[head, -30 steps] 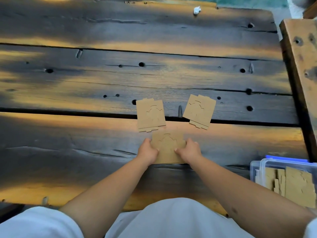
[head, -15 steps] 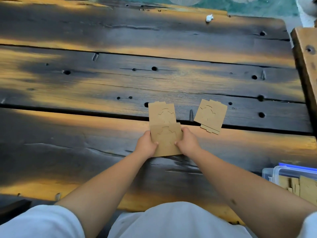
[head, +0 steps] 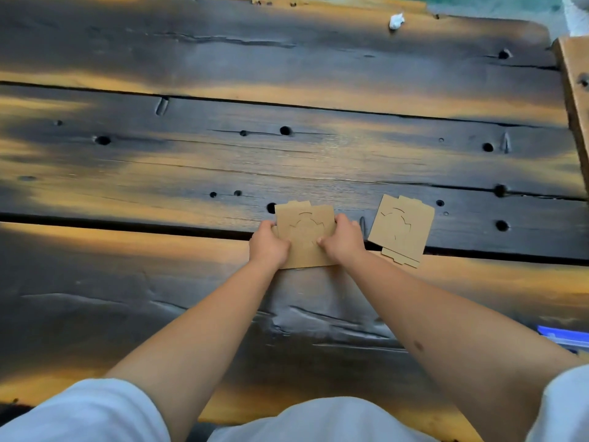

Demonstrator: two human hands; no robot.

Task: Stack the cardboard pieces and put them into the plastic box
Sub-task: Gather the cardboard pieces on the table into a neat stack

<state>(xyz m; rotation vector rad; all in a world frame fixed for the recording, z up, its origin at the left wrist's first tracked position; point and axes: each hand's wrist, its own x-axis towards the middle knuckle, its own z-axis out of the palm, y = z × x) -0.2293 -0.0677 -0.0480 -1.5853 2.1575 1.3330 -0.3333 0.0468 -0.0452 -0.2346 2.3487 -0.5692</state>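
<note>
A brown cardboard piece [head: 305, 236] with a cut gear outline lies on top of a second one, whose tabs [head: 299, 204] stick out at the far edge. My left hand [head: 268, 245] grips the left side of this pair and my right hand [head: 344, 239] grips the right side, thumb on top. Another cardboard piece [head: 401, 229] lies flat and tilted just right of my right hand, apart from it. Of the plastic box only a blue edge [head: 564, 338] shows at the right border.
The dark wooden plank table [head: 223, 154] has gaps between boards and several holes. A lighter wooden beam [head: 575, 90] stands at the right edge. A small white scrap [head: 396, 21] lies at the far side.
Both hands slid the held cardboard piece away from me, onto the piece that lay further out. The camera view shifted, so the plastic box is nearly out of frame.
</note>
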